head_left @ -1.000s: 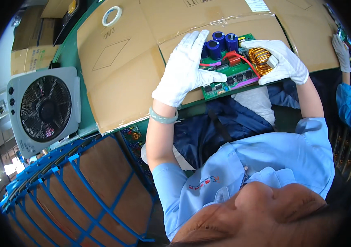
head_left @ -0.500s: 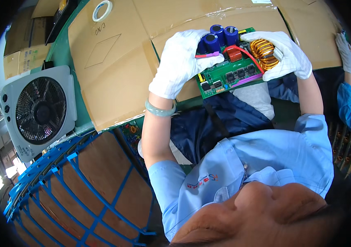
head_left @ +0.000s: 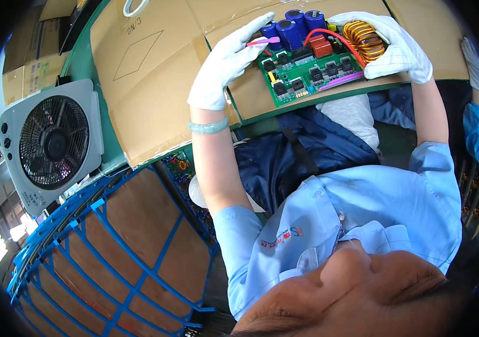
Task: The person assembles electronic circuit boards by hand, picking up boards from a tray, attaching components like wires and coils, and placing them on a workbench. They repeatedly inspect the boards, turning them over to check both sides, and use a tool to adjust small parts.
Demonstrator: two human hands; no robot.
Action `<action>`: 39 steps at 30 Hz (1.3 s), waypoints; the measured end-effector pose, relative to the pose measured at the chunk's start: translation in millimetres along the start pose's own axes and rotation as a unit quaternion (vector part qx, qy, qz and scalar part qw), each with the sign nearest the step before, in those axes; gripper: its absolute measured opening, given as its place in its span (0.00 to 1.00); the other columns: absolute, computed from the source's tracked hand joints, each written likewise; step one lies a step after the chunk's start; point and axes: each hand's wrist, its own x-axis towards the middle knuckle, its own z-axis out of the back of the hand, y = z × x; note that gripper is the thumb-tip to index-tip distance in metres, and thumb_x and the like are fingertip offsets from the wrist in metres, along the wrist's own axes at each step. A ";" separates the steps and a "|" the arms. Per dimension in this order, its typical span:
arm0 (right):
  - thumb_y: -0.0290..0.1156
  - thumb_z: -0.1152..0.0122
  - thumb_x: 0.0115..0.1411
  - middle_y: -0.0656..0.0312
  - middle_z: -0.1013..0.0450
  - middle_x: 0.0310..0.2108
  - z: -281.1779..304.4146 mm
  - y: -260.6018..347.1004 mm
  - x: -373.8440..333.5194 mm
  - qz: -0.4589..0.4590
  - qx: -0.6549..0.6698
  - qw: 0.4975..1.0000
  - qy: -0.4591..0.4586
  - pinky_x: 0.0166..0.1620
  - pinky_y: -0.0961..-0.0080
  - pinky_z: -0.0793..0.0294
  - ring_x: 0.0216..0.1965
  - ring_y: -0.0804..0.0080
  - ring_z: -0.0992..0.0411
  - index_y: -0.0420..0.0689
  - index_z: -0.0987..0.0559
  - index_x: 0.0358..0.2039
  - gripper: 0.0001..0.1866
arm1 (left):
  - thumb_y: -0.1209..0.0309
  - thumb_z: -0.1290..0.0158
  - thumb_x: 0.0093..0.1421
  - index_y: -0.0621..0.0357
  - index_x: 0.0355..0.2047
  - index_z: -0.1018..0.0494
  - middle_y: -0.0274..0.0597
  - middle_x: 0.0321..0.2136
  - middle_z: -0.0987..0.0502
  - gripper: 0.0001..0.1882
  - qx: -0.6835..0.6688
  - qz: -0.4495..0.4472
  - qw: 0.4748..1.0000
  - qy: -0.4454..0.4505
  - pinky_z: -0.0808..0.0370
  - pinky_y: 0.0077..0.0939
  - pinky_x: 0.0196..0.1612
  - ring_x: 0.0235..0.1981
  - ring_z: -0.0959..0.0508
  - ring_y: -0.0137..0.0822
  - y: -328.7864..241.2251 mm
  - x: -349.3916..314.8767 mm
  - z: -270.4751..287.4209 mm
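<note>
A green circuit board (head_left: 302, 77) lies at the near edge of the cardboard-covered bench. Along its far side stand several blue cylindrical capacitors (head_left: 290, 35); a red block component (head_left: 321, 47) sits nearer. My right hand (head_left: 399, 48), in a white glove, grips the board's right end around a copper-wound coil (head_left: 360, 42). Also gloved, my left hand (head_left: 225, 64) is beside the left edge with its fingers stretched out and apart. A short wire with a pink sleeve (head_left: 264, 41) shows by its fingertips. A longer red wire (head_left: 337, 36) arches over the board toward the coil.
Flattened cardboard (head_left: 166, 95) covers the bench. A tape roll (head_left: 134, 7) lies at its far left. A grey box fan (head_left: 54, 143) stands left, above a blue rack (head_left: 138, 287) with brown panels. Another person's gloved hand (head_left: 473, 64) is at far right.
My left hand has let go of the board's left side and opened out to the left. My right hand stays on the coil end. The whole view has shifted slightly.
</note>
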 end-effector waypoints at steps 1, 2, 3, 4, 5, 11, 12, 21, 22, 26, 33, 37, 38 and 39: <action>0.59 0.21 0.35 0.52 0.25 0.56 0.8 0.2 -0.3 0.006 -0.005 1.000 0.001 0.63 0.66 0.31 0.57 0.61 0.25 0.39 0.25 0.58 0.53 | 0.48 0.42 0.58 0.64 0.69 0.39 0.46 0.66 0.34 0.45 -0.007 -0.009 1.000 0.003 0.43 0.31 0.69 0.65 0.34 0.36 1.1 -0.2 -0.5; 0.59 0.20 0.35 0.52 0.25 0.56 1.8 0.1 -0.3 0.012 -0.009 1.000 0.003 0.63 0.65 0.31 0.56 0.61 0.25 0.39 0.25 0.58 0.53 | 0.49 0.41 0.59 0.63 0.69 0.39 0.45 0.66 0.34 0.45 -0.014 -0.017 1.000 0.005 0.42 0.31 0.69 0.66 0.34 0.36 1.8 -0.2 -1.2; 0.60 0.20 0.35 0.52 0.25 0.55 2.2 -0.6 -0.5 0.017 -0.013 1.000 0.004 0.63 0.65 0.31 0.56 0.61 0.25 0.39 0.25 0.58 0.53 | 0.50 0.41 0.59 0.62 0.69 0.39 0.45 0.66 0.34 0.44 -0.021 -0.025 0.999 0.008 0.42 0.32 0.69 0.66 0.34 0.36 2.9 0.4 -1.7; 0.60 0.20 0.35 0.52 0.24 0.55 2.0 -1.3 -1.1 0.015 -0.013 1.000 0.003 0.63 0.65 0.31 0.56 0.61 0.25 0.39 0.24 0.58 0.53 | 0.54 0.40 0.60 0.60 0.69 0.38 0.45 0.64 0.32 0.41 -0.005 -0.016 1.000 -0.001 0.38 0.29 0.66 0.63 0.32 0.34 2.3 -0.2 -2.7; 0.60 0.20 0.34 0.52 0.24 0.55 1.3 -2.4 -1.8 0.013 -0.012 1.000 0.002 0.63 0.65 0.31 0.56 0.61 0.25 0.39 0.24 0.57 0.53 | 0.58 0.39 0.60 0.58 0.69 0.38 0.45 0.62 0.30 0.39 0.010 -0.006 1.000 -0.010 0.35 0.27 0.62 0.61 0.30 0.33 0.4 -1.9 -4.3; 0.59 0.20 0.33 0.52 0.24 0.55 1.6 -7.3 -2.6 0.008 -0.008 1.000 -0.005 0.63 0.64 0.30 0.56 0.60 0.24 0.39 0.24 0.57 0.53 | 0.59 0.33 0.56 0.53 0.67 0.35 0.50 0.61 0.28 0.40 0.215 -0.082 0.972 -0.052 0.33 0.33 0.64 0.63 0.30 0.43 0.3 -3.9 -11.4; 0.59 0.20 0.33 0.51 0.24 0.55 2.1 -7.4 -2.9 0.005 -0.004 1.000 -0.005 0.63 0.64 0.30 0.56 0.60 0.24 0.39 0.24 0.57 0.53 | 0.59 0.32 0.56 0.53 0.67 0.34 0.50 0.61 0.28 0.40 0.221 -0.093 0.969 -0.056 0.33 0.34 0.65 0.64 0.30 0.44 0.6 -3.8 -12.7; 0.52 0.20 0.39 0.52 0.24 0.55 0.5 7.9 -0.2 0.025 0.050 0.998 -0.005 0.62 0.67 0.30 0.55 0.62 0.25 0.39 0.25 0.58 0.48 | 0.63 0.34 0.58 0.54 0.62 0.30 0.43 0.47 0.19 0.33 0.015 -0.013 0.985 -0.173 0.25 0.33 0.53 0.54 0.24 0.40 -3.0 -23.0 -19.4; 0.50 0.20 0.41 0.53 0.24 0.54 1.1 9.1 -1.1 0.040 0.053 0.998 -0.004 0.63 0.67 0.30 0.56 0.63 0.25 0.39 0.25 0.58 0.46 | 0.64 0.34 0.59 0.55 0.59 0.27 0.40 0.44 0.18 0.29 0.035 0.003 0.978 -0.205 0.24 0.31 0.49 0.50 0.23 0.37 -3.7 -27.7 -20.5; 0.49 0.20 0.42 0.52 0.23 0.53 2.7 19.4 -1.3 0.025 0.037 0.999 -0.013 0.63 0.67 0.31 0.56 0.63 0.25 0.39 0.24 0.57 0.45 | 0.71 0.35 0.59 0.63 0.44 0.20 0.37 0.36 0.17 0.14 0.137 0.054 0.946 -0.289 0.24 0.21 0.41 0.37 0.21 0.26 -24.4 -44.6 -39.2; 0.51 0.20 0.42 0.52 0.23 0.52 0.9 19.5 0.1 0.018 0.046 0.999 -0.002 0.61 0.66 0.30 0.55 0.62 0.24 0.39 0.25 0.57 0.45 | 0.74 0.33 0.58 0.66 0.31 0.20 0.35 0.26 0.21 0.08 0.260 0.047 0.917 -0.298 0.28 0.17 0.33 0.28 0.26 0.21 -21.1 -35.9 -54.6; 0.53 0.21 0.42 0.52 0.23 0.52 2.2 18.2 -0.7 0.031 0.019 0.999 0.004 0.61 0.65 0.29 0.55 0.60 0.24 0.41 0.25 0.58 0.45 | 0.74 0.34 0.58 0.65 0.30 0.23 0.31 0.22 0.25 0.08 0.245 0.061 0.920 -0.299 0.34 0.16 0.28 0.24 0.32 0.19 -17.8 -35.0 -56.2; 0.53 0.21 0.42 0.52 0.22 0.52 1.6 17.6 -0.1 0.033 0.013 0.999 0.007 0.61 0.65 0.29 0.55 0.60 0.24 0.41 0.25 0.58 0.45 | 0.74 0.34 0.58 0.64 0.30 0.23 0.30 0.22 0.26 0.09 0.250 0.055 0.919 -0.299 0.34 0.15 0.27 0.24 0.32 0.18 -16.5 -35.8 -56.5; 0.54 0.21 0.42 0.52 0.22 0.52 1.7 18.5 -1.3 0.028 0.017 0.999 0.002 0.61 0.65 0.29 0.55 0.60 0.24 0.41 0.25 0.57 0.45 | 0.73 0.34 0.58 0.64 0.30 0.24 0.29 0.22 0.26 0.09 0.253 0.046 0.920 -0.297 0.35 0.15 0.27 0.24 0.33 0.18 -14.1 -34.6 -57.0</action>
